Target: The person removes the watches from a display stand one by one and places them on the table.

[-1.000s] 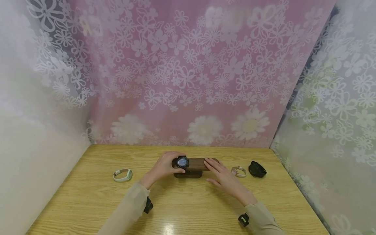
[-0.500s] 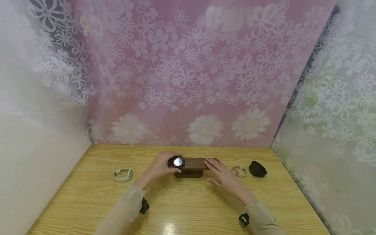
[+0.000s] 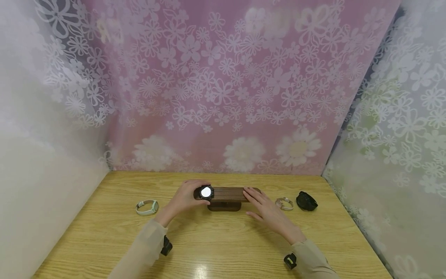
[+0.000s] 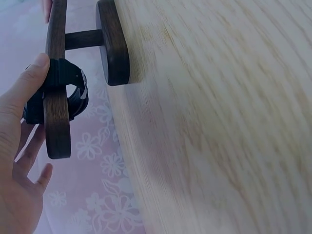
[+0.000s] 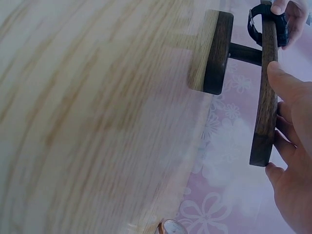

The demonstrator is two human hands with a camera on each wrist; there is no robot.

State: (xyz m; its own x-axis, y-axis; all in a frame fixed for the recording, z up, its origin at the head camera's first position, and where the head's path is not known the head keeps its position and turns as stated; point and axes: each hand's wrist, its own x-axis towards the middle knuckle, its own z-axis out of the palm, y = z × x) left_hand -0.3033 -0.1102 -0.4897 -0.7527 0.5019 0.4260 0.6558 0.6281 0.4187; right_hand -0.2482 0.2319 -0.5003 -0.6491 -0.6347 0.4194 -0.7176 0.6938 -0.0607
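Note:
A dark wooden watch stand (image 3: 228,194), with a horizontal bar on a short post and rounded base (image 4: 117,53), stands on the table. A black wristwatch (image 3: 206,192) with a bright round face is looped around the bar near its left end. My left hand (image 3: 186,197) grips the watch, thumb on the near side and fingers on the far side. In the left wrist view the closed strap (image 4: 73,75) hangs below the bar. My right hand (image 3: 270,215) rests straight fingers on the bar's right end, its thumb spread toward me.
A pale green-and-white watch (image 3: 147,207) lies on the table to the left. On the right are a small light-strapped watch (image 3: 284,204) and a black watch-like item (image 3: 306,201). Floral curtains (image 3: 237,97) enclose the table's back and sides.
My left hand has slid the black watch leftward along the bar, toward its left end. My right hand has kept its place on the right end.

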